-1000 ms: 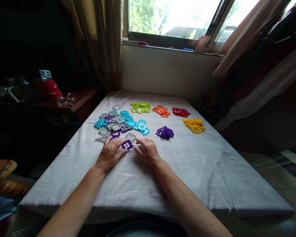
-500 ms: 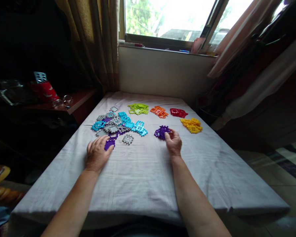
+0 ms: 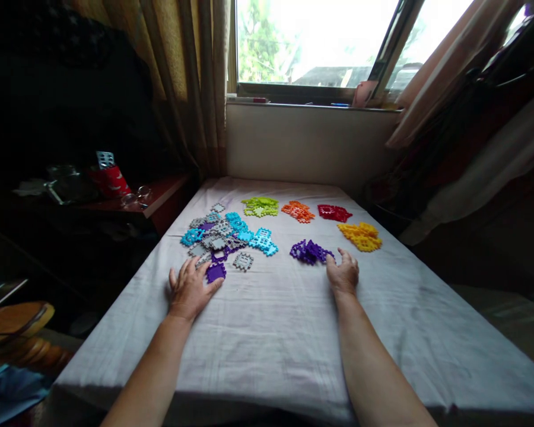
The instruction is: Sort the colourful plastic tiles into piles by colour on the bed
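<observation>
My left hand [image 3: 190,289] rests on the cloth with its fingers spread, thumb and fingertips beside a flat purple piece [image 3: 216,273]. Just beyond lies a mixed heap of grey [image 3: 214,243], light blue [image 3: 237,222] and purple toothed pieces. One grey piece [image 3: 243,261] lies apart, to the right of the purple one. My right hand [image 3: 343,274] is open at the right edge of a purple pile [image 3: 310,252], its fingers apart and nothing seen between them.
Farther back are piles of green [image 3: 260,207], orange [image 3: 298,211], red [image 3: 334,213] and yellow pieces [image 3: 360,236]. A side table [image 3: 164,201] at left holds a red cup [image 3: 111,181] and glasses [image 3: 137,197]. A curtain [image 3: 204,89] hangs by the window.
My right hand has let go of the purple pieces and moved right of their pile, which is now more spread out. My left hand stays near the same purple piece. The view has shifted.
</observation>
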The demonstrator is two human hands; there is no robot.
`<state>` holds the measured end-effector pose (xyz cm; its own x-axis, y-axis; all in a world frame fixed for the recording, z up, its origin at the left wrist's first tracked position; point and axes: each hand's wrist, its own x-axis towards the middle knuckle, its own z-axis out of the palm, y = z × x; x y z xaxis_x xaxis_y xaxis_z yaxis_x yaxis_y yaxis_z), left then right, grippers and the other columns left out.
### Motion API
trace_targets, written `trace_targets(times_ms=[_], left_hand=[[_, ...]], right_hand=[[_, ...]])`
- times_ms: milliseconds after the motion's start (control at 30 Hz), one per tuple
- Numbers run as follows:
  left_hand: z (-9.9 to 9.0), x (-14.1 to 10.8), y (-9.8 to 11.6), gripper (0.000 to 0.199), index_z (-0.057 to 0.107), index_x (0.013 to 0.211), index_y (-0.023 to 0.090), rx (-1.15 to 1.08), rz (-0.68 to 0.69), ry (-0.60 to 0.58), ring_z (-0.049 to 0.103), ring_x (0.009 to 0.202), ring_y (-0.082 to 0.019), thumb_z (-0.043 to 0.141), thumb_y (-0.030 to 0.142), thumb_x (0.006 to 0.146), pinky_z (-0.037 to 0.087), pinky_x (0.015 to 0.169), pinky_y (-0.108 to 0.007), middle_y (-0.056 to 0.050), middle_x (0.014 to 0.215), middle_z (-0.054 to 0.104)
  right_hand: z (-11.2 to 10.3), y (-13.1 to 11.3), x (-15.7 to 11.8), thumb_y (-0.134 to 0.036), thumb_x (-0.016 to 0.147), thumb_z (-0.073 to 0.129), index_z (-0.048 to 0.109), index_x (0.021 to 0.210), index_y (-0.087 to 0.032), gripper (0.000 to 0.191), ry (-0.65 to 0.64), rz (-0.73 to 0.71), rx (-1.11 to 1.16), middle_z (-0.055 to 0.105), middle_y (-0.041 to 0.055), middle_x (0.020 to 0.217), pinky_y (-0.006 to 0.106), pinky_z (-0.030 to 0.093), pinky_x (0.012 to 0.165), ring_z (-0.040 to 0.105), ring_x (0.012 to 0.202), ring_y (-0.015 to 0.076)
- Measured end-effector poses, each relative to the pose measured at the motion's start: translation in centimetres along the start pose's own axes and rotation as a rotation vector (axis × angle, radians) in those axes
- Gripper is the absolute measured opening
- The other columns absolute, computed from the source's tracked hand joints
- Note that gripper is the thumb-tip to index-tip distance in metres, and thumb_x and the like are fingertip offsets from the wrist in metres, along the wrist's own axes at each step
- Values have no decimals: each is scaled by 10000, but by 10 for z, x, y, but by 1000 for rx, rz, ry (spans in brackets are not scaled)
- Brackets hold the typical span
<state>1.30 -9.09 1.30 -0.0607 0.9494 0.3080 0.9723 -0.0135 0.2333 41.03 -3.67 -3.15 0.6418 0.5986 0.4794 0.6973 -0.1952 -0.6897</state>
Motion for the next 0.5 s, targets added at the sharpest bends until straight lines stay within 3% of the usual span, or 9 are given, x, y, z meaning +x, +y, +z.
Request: trace_targets(times_ms=[133,267,367,500], left_hand=[[0,0,0,436,690,1211,281,-34,41,-24,402,1420,-353,670,475,821,209,1178,-640,-120,1487,524],[4,1,-4,423,692,1168,261,-81,112,-5,403,1422,-362,689,474,803,219,1181,-635,-118,1469,545],[8,1,-4,462,656,1196,257,-135,213,36,433,1403,-346,686,498,803,242,1182,-614,-114,1448,567],[13,0,6,502,589,1280,253,-210,391,95,556,1290,-284,646,505,850,270,1194,-551,-99,1318,661]], right_hand=[[-4,-6,-4,-326,797,525,698,1131,-94,441,30,-95,-9,605,231,1260,508,435,1048,543,1204,340],[-8,-32,-19,-287,856,495,719,1074,-171,333,27,-337,42,661,159,1198,473,466,1001,593,1117,293],[-7,-61,-43,-253,891,497,728,1036,-212,276,-89,-553,146,724,101,1063,414,490,960,644,1014,243],[-3,-98,-79,-280,920,527,733,1041,-218,247,-388,-709,295,757,73,926,352,527,871,685,879,207]])
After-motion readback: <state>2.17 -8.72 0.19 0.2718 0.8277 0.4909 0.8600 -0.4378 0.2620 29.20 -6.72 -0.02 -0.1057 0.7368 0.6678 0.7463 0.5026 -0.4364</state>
